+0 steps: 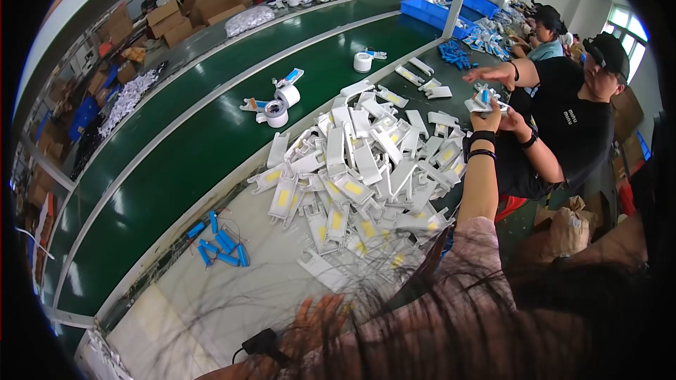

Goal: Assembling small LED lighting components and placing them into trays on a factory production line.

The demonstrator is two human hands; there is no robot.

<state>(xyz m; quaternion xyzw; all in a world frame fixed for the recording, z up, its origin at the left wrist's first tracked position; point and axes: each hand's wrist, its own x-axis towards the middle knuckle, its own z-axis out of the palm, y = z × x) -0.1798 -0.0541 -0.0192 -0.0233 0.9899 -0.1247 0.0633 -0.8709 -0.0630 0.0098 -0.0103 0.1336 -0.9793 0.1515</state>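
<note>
My right arm reaches far right, and my right hand (486,119) is closed round a small stack of white plastic housings (480,105) with a bit of blue among them. A co-worker's hand (517,127) is close beside it, and the co-worker's other hand (493,74) is raised just beyond. My left hand (317,318) rests on the pale tabletop with its fingers apart, partly veiled by strands of hair. Above it lies a big heap of white plastic housings (366,162), several with yellow patches. Blue cylindrical batteries with thin wires (225,241) lie left of the heap.
A green conveyor belt (190,148) runs along the far side, carrying white round units (277,112) with blue batteries. More blue batteries (456,55) and blue bins (429,17) stand at the back right. A metal post (458,0) rises there. Co-workers sit along the right.
</note>
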